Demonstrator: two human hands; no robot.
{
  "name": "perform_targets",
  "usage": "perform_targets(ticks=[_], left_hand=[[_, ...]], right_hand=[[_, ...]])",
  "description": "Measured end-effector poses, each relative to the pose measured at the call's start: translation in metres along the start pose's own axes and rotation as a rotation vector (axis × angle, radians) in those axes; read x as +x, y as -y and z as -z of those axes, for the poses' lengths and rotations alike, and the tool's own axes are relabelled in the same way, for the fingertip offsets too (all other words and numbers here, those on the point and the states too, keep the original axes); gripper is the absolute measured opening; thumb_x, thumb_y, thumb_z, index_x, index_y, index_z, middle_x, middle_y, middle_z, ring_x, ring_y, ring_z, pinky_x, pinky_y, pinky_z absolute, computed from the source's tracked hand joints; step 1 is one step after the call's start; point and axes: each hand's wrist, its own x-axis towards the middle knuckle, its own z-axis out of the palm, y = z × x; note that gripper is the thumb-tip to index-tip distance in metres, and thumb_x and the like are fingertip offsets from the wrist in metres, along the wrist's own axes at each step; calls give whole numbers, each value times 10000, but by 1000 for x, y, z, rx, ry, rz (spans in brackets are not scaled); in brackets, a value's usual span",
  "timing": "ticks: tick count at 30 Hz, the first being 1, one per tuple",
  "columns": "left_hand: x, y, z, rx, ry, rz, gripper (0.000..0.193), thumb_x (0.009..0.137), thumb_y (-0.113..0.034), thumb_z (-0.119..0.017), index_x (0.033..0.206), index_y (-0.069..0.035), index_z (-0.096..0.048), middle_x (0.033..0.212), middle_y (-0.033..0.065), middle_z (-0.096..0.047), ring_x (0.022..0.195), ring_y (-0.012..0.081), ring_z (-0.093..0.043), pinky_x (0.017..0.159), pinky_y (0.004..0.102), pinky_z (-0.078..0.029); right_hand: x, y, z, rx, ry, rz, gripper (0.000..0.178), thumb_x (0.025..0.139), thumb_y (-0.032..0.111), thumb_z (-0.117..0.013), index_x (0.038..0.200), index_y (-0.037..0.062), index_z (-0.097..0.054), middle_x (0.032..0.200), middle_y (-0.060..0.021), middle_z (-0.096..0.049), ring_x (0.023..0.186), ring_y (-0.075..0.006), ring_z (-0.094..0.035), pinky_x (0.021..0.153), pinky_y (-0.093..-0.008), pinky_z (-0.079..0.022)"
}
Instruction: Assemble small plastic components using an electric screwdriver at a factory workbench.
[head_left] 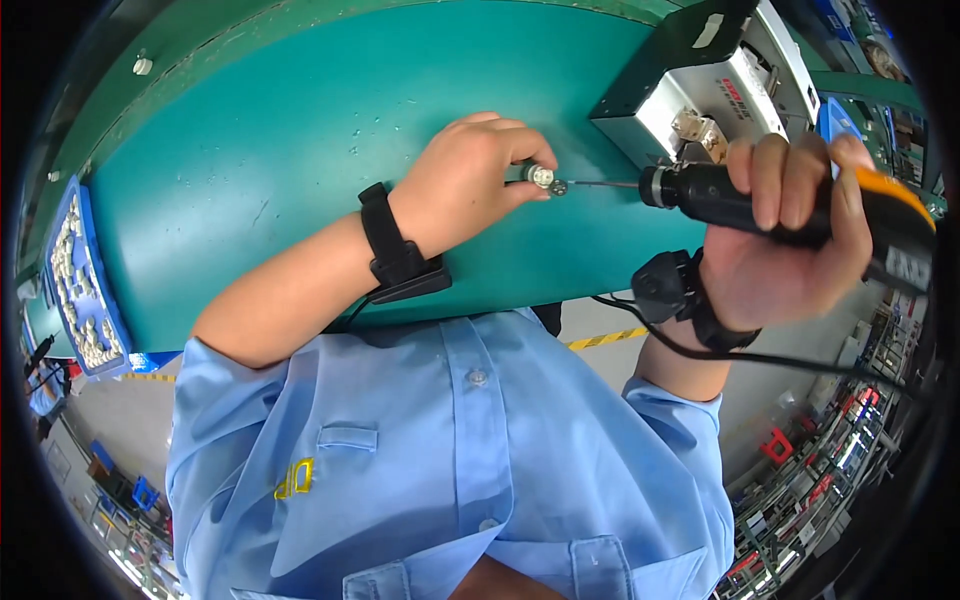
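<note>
Between thumb and fingers, my left hand (470, 175) pinches a small round white part (540, 176) with metal bits in it. A small dark metal piece (559, 187) sits right beside that part, at the tip of a thin bit. The bit belongs to a black and orange electric screwdriver (740, 195), held roughly level. My right hand (790, 230) is wrapped round its body, palm side showing. Whether the bit tip touches the metal piece is too small to tell.
A metal box-shaped machine (700, 95) stands at the back right of the green table (300, 130). On the far left lies a blue tray (118, 335) with many small white parts. A black cable (780, 362) runs by my right wrist. One white part (143, 66) rests at the back left.
</note>
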Motion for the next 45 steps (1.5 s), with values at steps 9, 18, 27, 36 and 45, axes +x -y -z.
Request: perform_targets(ticks=[9,18,27,36,45], left_hand=[[-3,5,-1,-26,-14,-19,203,723,-104,-772,890,-58,-665,841,85,-665,824,290,-600,760,396,-478],[-3,7,-1,-37,-40,-33,188,710,-75,-755,866,-54,-652,823,82,-651,812,301,-587,754,403,-473],[-1,4,-1,-16,-19,-50,178,703,-71,-752,843,-62,-641,816,77,-643,794,304,-583,753,403,-472],[-1,-4,-2,36,-16,-110,195,742,-29,-721,917,-66,-643,884,85,-665,819,298,-604,761,389,-486],[-3,-10,2,92,36,-109,223,754,-1,-699,966,-44,-646,937,93,-672,856,294,-616,806,377,-497]], right_hand=[[-3,-25,-29,-100,114,7,255,914,193,-412,1096,42,-507,617,2,-408,534,-119,-388,584,-308,-348],[-5,-36,-42,-297,117,7,221,908,182,-438,1068,36,-479,577,-13,-406,491,-135,-391,534,-320,-359],[-1,-44,-37,-581,187,49,232,929,199,-465,1087,31,-476,578,-15,-422,481,-119,-403,527,-326,-368],[-2,57,13,-353,83,328,295,959,263,-405,1108,83,-586,621,13,-401,523,-111,-399,577,-304,-323],[0,30,30,-419,-16,302,275,961,261,-402,1072,99,-594,626,17,-402,542,-111,-400,593,-309,-338]])
